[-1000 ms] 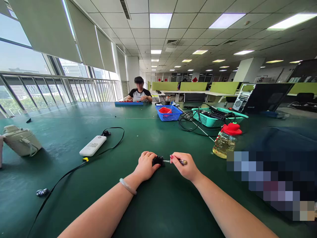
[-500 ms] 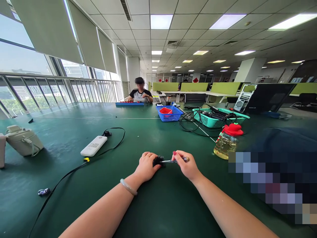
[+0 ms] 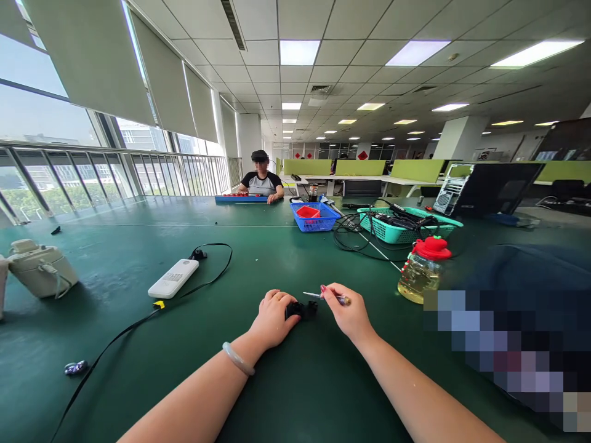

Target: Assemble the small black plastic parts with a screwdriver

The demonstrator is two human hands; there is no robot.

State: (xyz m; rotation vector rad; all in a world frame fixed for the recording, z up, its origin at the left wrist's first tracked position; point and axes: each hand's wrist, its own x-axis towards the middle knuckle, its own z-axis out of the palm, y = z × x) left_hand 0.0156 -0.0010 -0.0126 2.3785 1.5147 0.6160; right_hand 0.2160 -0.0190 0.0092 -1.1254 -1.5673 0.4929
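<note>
My left hand (image 3: 272, 317) is closed around a small black object (image 3: 294, 310) on the green tabletop, and the fingers cover much of it. Just right of that lies another small black piece (image 3: 313, 307); whether the two are joined I cannot tell. Pinched in my right hand (image 3: 346, 311) is a screwdriver (image 3: 343, 301) with a thin metal shaft. Its tip points left, above the black pieces and apart from them.
A white power bank (image 3: 173, 279) with a black cable lies left, near a beige bottle (image 3: 42, 271). To the right stands a red-lidded jar (image 3: 422, 274). Farther back are a blue basket (image 3: 314, 223), a green basket (image 3: 392, 231) of cables and a seated person (image 3: 261, 181).
The screwdriver tip has lifted off the black object. A black piece now shows to the right of the part under my left hand. The view has tilted slightly upward.
</note>
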